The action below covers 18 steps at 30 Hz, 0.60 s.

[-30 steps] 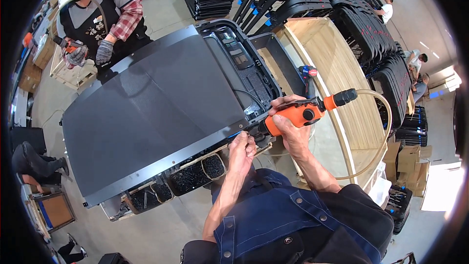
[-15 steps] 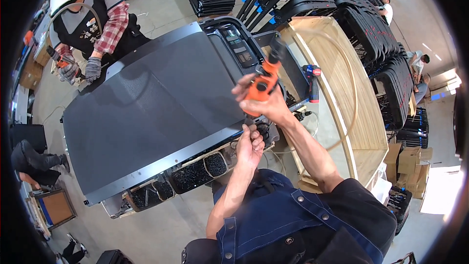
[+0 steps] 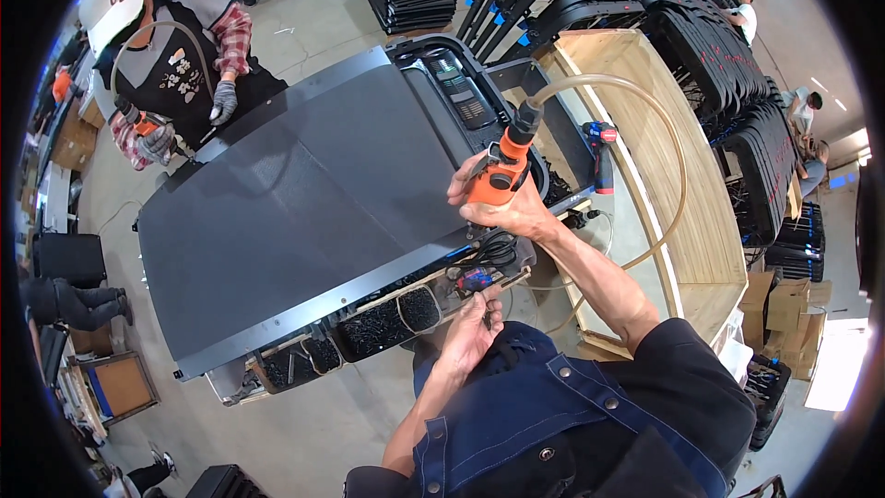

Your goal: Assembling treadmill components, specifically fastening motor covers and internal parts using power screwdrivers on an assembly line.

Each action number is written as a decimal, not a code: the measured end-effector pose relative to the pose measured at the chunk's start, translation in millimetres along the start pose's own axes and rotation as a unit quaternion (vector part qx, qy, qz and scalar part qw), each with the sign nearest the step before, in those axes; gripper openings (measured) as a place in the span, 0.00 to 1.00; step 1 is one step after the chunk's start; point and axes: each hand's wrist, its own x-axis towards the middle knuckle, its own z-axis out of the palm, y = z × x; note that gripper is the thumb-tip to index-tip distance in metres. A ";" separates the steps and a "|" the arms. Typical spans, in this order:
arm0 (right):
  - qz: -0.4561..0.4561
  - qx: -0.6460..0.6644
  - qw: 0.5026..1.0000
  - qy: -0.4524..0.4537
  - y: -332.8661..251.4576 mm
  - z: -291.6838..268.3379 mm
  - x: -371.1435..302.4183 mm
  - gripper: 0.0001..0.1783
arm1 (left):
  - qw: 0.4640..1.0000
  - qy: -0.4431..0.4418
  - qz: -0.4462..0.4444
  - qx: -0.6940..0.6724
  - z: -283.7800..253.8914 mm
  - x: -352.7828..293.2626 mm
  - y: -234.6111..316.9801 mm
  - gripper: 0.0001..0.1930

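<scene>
My right hand (image 3: 510, 207) is wrapped round an orange air screwdriver (image 3: 499, 175), whose black end and clear hose (image 3: 636, 97) rise above it. The tool is upright over the near right corner of a treadmill (image 3: 295, 175) with a black belt and grey side rails. Lower down, my left hand (image 3: 472, 337) has its fingers curled together beside the edge of the parts trays; what they hold, if anything, is hidden. Just above those fingers lies a blue and red power tool (image 3: 473, 280), next to coiled black cable (image 3: 493, 251).
Bins of dark screws (image 3: 369, 334) run along the treadmill's near side. Right of it are a wooden crate (image 3: 678, 194) and another cordless driver (image 3: 601, 157). Across the treadmill a co-worker (image 3: 180, 74) in gloves holds an orange tool. Black frames (image 3: 701, 55) are stacked behind.
My left hand has come down from under the screwdriver to the tray edge. The screwdriver stays in my right hand, slightly shifted. The co-worker's gloved hands have moved apart.
</scene>
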 end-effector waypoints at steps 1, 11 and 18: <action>-0.002 -0.014 1.000 -0.005 -0.4 -0.4 -1.2 0.25 | 1.000 0.001 0.000 0.001 2.4 -2.2 0.2 0.23; 0.000 -0.018 1.000 -0.005 -1.4 7.5 -7.2 0.22 | 0.995 0.082 0.046 0.027 -16.1 -18.1 9.6 0.17; 0.009 -0.019 1.000 -0.019 -7.1 8.6 -6.9 0.20 | 0.993 0.048 0.093 0.062 -15.8 -42.6 20.1 0.17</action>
